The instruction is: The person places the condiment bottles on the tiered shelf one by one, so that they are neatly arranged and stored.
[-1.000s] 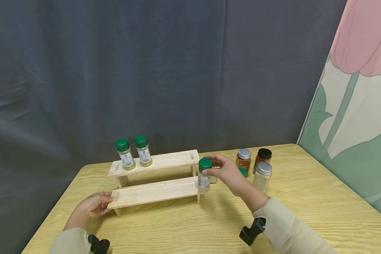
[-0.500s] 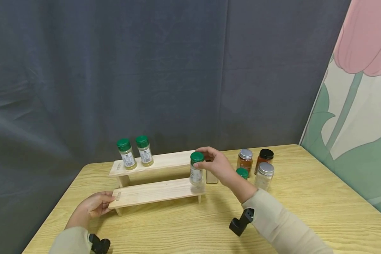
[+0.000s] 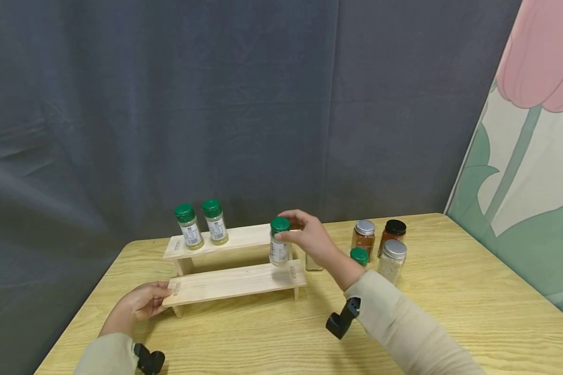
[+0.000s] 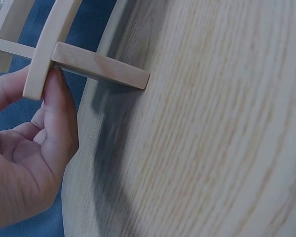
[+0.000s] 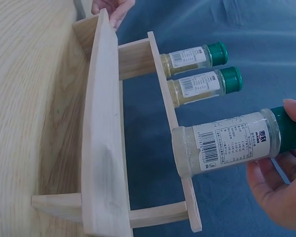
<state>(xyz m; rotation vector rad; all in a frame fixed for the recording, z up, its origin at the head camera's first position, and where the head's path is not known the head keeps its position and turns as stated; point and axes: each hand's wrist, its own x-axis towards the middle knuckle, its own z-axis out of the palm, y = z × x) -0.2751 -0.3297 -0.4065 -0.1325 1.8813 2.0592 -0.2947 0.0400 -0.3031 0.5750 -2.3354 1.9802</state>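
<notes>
My right hand grips a green-capped spice jar by its cap, upright over the right part of the wooden two-tier rack. In the right wrist view the jar's printed label faces the camera, and its base is clear of the lower shelf. My left hand pinches the left end of that lower shelf between thumb and fingers, also seen in the left wrist view. Two more green-capped spice jars, one at the left end and another beside it, stand on the upper shelf.
Right of the rack stand a silver-lidded jar of reddish spice, a black-lidded jar, a silver-lidded pale jar and a green-capped jar. Part of a jar shows behind my right wrist. A dark curtain hangs behind the table.
My right hand has carried the spice jar leftward and slightly up, from the lower shelf's right end to over the rack. My left hand keeps its grip on the shelf.
</notes>
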